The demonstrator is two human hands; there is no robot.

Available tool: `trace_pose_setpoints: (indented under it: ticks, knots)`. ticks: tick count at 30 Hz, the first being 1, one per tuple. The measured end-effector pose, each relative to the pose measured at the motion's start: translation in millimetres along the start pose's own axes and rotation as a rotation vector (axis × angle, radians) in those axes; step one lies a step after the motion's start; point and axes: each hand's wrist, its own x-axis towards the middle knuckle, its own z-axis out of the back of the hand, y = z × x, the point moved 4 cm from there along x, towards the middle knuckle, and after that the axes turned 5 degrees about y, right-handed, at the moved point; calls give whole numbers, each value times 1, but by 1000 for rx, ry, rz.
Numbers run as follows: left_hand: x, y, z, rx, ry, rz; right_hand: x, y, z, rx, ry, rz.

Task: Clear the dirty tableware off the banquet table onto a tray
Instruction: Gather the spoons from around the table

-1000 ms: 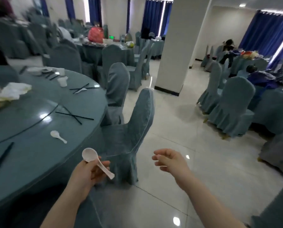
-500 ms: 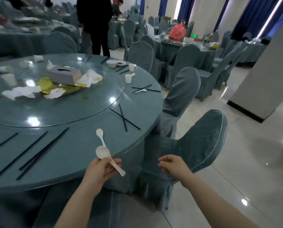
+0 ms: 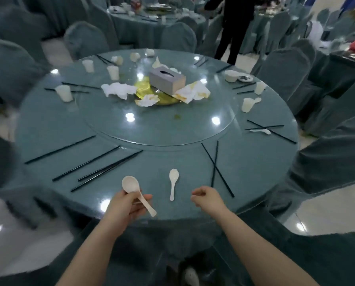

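Left hand (image 3: pixel 124 205) gripping a white spoon (image 3: pixel 135 191) by its handle over the near edge of the round table (image 3: pixel 255 172), right hand (image 3: pixel 207 198) loosely curled and holding nothing, second spoon (image 3: pixel 173 182) lying between them, crossed chopsticks (image 3: pixel 215 166) just right.

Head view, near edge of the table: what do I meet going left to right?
Parallel black chopsticks → left hand holding a white spoon → loose white spoon on the table → empty right hand → crossed chopsticks.
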Motion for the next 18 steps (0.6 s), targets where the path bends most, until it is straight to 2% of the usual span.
trace_pose_setpoints:
  ticks: [7,14,16,18]
  knots:
    - [20,0,14,-118,-286,13,108,32,-25,-232,95,60]
    - [22,2,19,-182,-407,26,137,40,-50,-516,93,114]
    - [29,-4,15,-170,-383,19,137,44,-43,-438,138,120]
    - [40,-9,8,-136,-332,24,136,46,-26,-164,167,100]
